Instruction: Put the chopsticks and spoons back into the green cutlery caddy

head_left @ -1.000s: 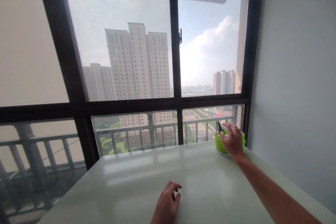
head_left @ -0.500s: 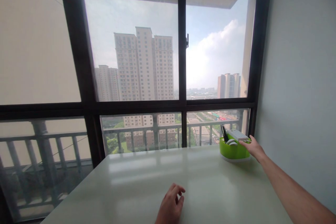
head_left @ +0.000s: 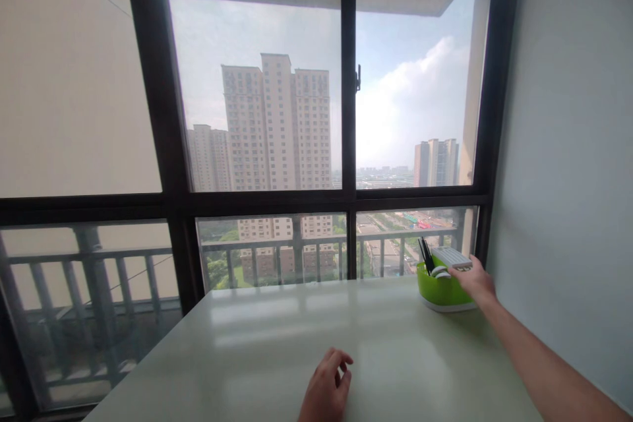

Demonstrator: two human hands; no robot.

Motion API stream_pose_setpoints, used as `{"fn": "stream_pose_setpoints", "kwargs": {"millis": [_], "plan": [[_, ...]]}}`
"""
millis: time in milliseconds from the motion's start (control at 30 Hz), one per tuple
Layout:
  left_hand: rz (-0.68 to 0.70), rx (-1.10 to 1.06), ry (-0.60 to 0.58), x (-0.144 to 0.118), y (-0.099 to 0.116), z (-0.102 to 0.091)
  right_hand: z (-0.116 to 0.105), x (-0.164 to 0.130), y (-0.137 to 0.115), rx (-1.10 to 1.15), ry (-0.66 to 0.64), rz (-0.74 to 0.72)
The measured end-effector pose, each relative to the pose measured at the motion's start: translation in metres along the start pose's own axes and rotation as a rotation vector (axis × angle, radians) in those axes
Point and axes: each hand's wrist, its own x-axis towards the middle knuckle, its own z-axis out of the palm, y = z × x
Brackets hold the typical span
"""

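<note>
At the right of the table stands a green basket [head_left: 440, 291] with a white base. Black pen-like sticks [head_left: 426, 256] lean up from its left side, beside a white curved item [head_left: 439, 271]. A pale ridged, box-like object [head_left: 452, 256] rests tilted in the top of the basket; I cannot make out its kind. My right hand [head_left: 477, 280] reaches over the basket's right side, thumb and fingers closed on this object's near right end. My left hand [head_left: 327, 384] is by the table's front middle, holding nothing, fingers loosely bent and apart from the thumb.
The glossy pale table [head_left: 257, 349] runs up to a large window with dark frames [head_left: 267, 201]. A plain wall [head_left: 564, 145] rises close on the right, beside my right arm. A balcony railing [head_left: 277, 245] and tall buildings show outside.
My right hand has shifted slightly in over the basket and closed on the ridged object, whose near face shows more. My left hand stays much the same; the view has turned slightly left.
</note>
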Motion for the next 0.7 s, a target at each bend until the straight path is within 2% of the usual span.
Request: {"fn": "stream_pose_setpoints", "kwargs": {"millis": [133,267,367,533,600,700], "plan": [[-0.012,-0.038,0.092,0.002,0.003,-0.004,-0.006,-0.041,-0.027,-0.035,-0.070,-0.106],[-0.054,-0.094,0.185,0.003,0.008,-0.014,-0.023,-0.112,-0.067,0.057,-0.114,-0.221],[-0.023,-0.154,0.176,0.002,0.009,-0.019,-0.033,-0.167,-0.094,0.187,-0.192,-0.248],[0.043,-0.284,0.119,0.000,0.001,-0.017,-0.032,-0.241,-0.129,0.254,-0.247,-0.278],[0.019,-0.376,0.139,0.001,-0.003,-0.017,-0.032,-0.264,-0.140,0.270,-0.241,-0.294],[-0.001,-0.473,0.236,0.004,-0.005,-0.021,-0.037,-0.290,-0.152,0.284,-0.238,-0.317]]}}
